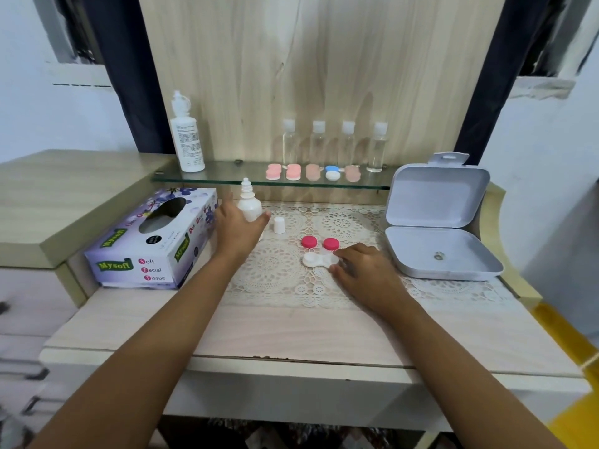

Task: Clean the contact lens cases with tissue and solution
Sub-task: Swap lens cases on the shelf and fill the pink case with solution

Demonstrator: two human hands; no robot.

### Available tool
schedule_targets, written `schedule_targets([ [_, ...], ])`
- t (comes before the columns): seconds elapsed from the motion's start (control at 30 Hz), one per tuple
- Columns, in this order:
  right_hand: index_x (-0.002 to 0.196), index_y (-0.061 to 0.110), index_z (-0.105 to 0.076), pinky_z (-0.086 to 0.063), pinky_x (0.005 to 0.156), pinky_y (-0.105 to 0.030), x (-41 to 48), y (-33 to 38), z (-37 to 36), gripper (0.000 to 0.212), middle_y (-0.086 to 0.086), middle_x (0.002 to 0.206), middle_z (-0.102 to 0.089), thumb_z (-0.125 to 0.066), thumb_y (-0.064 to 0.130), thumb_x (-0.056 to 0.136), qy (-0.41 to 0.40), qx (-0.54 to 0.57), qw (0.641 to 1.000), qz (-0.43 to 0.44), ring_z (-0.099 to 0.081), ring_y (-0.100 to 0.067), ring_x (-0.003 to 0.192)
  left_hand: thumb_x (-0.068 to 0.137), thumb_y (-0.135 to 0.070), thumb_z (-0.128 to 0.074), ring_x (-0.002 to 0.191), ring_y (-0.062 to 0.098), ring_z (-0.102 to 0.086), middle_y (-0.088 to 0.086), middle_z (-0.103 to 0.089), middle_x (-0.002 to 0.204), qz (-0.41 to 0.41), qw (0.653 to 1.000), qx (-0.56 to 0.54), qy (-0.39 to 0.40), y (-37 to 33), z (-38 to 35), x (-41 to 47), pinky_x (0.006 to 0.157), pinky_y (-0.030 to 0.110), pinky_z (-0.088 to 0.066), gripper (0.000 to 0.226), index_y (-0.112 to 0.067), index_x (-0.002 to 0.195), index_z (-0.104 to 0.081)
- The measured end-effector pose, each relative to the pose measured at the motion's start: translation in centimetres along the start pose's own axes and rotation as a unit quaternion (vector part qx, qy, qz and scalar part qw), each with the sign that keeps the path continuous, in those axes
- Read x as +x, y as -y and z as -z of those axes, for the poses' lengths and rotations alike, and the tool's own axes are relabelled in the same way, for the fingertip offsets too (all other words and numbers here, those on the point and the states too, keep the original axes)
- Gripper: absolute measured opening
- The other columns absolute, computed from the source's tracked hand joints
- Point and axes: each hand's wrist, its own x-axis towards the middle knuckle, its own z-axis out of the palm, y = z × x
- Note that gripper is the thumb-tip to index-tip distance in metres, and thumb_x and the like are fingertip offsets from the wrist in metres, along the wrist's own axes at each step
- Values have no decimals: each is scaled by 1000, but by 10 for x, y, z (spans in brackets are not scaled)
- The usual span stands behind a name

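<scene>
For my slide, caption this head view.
Left hand holds the dropper bottle; right hand holds the open lens case beside two pink caps.

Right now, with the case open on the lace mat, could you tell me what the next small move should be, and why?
Probably lift the small dropper bottle over the white lens case and squeeze solution into its wells. The left hand grips the bottle, its white cap stands beside it, both pink lids are off, and the right hand steadies the case.

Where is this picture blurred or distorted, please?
Head view: wide-angle lens bows the pale wooden desk edges; pale drawers at far left smear; left hand round the small white dropper bottle is soft; white lens case base at the right hand is sharp.
</scene>
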Motion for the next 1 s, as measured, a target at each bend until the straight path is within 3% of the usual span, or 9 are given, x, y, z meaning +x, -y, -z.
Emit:
schedule_targets([
  [0.13, 110, 14, -64, -44, 76, -34, -1, 0, 0, 29, -7, 98, -63, -58, 30, 86, -6, -1, 1000, 5, -56, -29, 91, 83, -25, -69, 103, 17, -50, 3, -51, 118, 8, 994, -105, 38, 8, -7, 1, 83, 29, -41, 67, -9, 136, -32],
  [0.23, 111, 15, -64, -45, 77, -35, -2, 1, 0, 30, -7, 99, -63, -57, 30, 86, -7, 3, 1000, 5, -55, -29, 92, 82, -26, -70, 102, 20, -53, 2, -54, 114, 11, 996, -92, 8, 15, -10, 2, 88, 34, -44, 61, -10, 132, -38],
  [0.33, 108, 16, -65, -47, 79, -38, -2, 1, 0, 28, -6, 99, -64, -56, 31, 86, -14, 16, 1000, 0, -55, -28, 92, 83, -27, -69, 99, 20, -56, 1, -57, 109, 21, 996, -83, 12, 15, -9, 3, 81, 31, -42, 50, -8, 124, -48],
  [0.6, 104, 15, -67, -45, 82, -36, -1, 1, 1, 24, -7, 100, -65, -61, 26, 84, -17, 42, 999, -11, -56, -28, 94, 81, -22, -71, 97, 11, -53, -6, -56, 109, -85, 990, -49, 104, 7, 12, -17, 71, 17, -40, 49, -16, 125, -51],
  [0.73, 104, 16, -67, -45, 84, -37, -1, 0, 1, 24, -6, 102, -65, -60, 28, 85, -11, 41, 999, -16, -56, -27, 96, 79, -24, -73, 99, 13, -52, -6, -54, 112, -183, 968, 68, 158, 5, 24, -21, 78, 24, -41, 55, -18, 128, -50],
  [0.87, 108, 17, -66, -45, 85, -37, 0, 0, 1, 26, -5, 105, -64, -59, 29, 85, -5, 34, 999, -19, -56, -26, 98, 81, -41, -68, 98, 12, -49, -8, -52, 110, -269, 925, 200, 178, 10, 29, -17, 78, 29, -42, 54, -22, 127, -49],
  [1.0, 105, 18, -66, -45, 85, -37, 1, -1, 0, 25, -5, 104, -64, -59, 30, 85, -3, 35, 999, -21, -56, -26, 98, 82, -39, -67, 103, 22, -50, 2, -56, 119, -340, 876, 294, 176, 15, 30, -13, 86, 40, -46, 55, -18, 129, -48],
])
